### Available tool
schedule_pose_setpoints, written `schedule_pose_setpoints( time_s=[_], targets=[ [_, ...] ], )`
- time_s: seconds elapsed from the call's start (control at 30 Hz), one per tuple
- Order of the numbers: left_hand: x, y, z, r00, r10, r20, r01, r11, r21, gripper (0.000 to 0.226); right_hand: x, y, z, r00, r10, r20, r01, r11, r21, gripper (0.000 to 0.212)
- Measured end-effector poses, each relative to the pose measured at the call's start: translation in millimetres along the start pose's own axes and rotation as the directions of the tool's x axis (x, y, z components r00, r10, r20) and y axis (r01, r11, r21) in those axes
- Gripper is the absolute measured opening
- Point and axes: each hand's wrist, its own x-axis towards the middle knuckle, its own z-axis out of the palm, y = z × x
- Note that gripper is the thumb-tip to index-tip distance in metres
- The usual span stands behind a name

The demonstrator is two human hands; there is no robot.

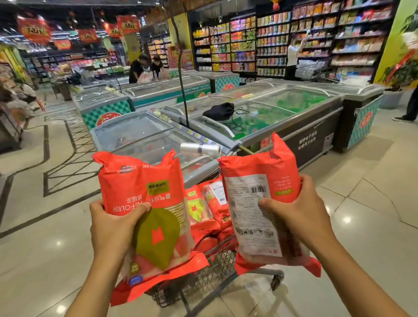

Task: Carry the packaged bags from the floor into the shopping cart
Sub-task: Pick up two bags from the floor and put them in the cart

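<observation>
So on the left, the left hand point(111, 227) has its fingers point(98, 209) curled round the edge of one red bag point(144, 186), thumb pressed across the front. It's holding it on end, print upside down, over the near left corner of the shopping cart point(216, 267). Down the middle you can see the cart's basket already piled with the same red bags point(205, 207) and pretty full, so I'd say this is the drop-in step. On the right, the right hand point(300, 211) grips a second red bag point(253, 192) the same way, label side facing. It hangs by the cart's near right edge, maybe more over floor than basket, hard to tell. My tip: bring both bags forward and inward until they're properly above the pile and lay them flat on top rather than on end. Only then loosen each grip, or one could slide off the heap and over the rim.
</observation>
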Motion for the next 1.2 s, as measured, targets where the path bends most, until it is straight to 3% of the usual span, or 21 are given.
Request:
schedule_pose_setpoints(
  time_s=[0.2, 0.4, 0.5, 0.6, 0.8, 1.2],
  targets=[
    [67.2, -12.9, 90.6, 0.998, -0.050, -0.036, 0.050, 0.999, -0.006, 0.097, 124.8, 23.1, 40.2, 0.994, -0.007, 0.107, 0.001, 0.998, 0.058, 0.070],
    [112.3, -25.4, 157.0, 0.990, -0.100, -0.104, 0.104, 0.994, 0.034, 0.075, 232.3, 41.4, 80.5, 0.974, -0.011, 0.225, 0.000, 0.999, 0.052, 0.075],
    [127.1, -44.2, 166.3, 0.977, -0.159, -0.143, 0.169, 0.984, 0.061, 0.076, 265.1, 50.5, 102.6, 0.958, -0.005, 0.286, -0.008, 0.999, 0.044, 0.072],
    [137.9, -60.3, 172.8, 0.962, -0.202, -0.185, 0.224, 0.969, 0.107, 0.091, 291.7, 59.8, 129.1, 0.937, 0.027, 0.349, -0.044, 0.998, 0.042, 0.075],
    [167.8, -103.0, 179.7, 0.923, -0.308, -0.233, 0.348, 0.924, 0.158, 0.092, 337.9, 77.8, 185.0, 0.898, 0.079, 0.433, -0.092, 0.996, 0.011, 0.079],
    [284.2, -237.9, 229.6, 0.840, -0.492, -0.230, 0.543, 0.767, 0.342, 0.070, 423.7, 122.6, 350.4, 0.810, 0.226, 0.541, -0.213, 0.973, -0.088, 0.068]
  ],
)
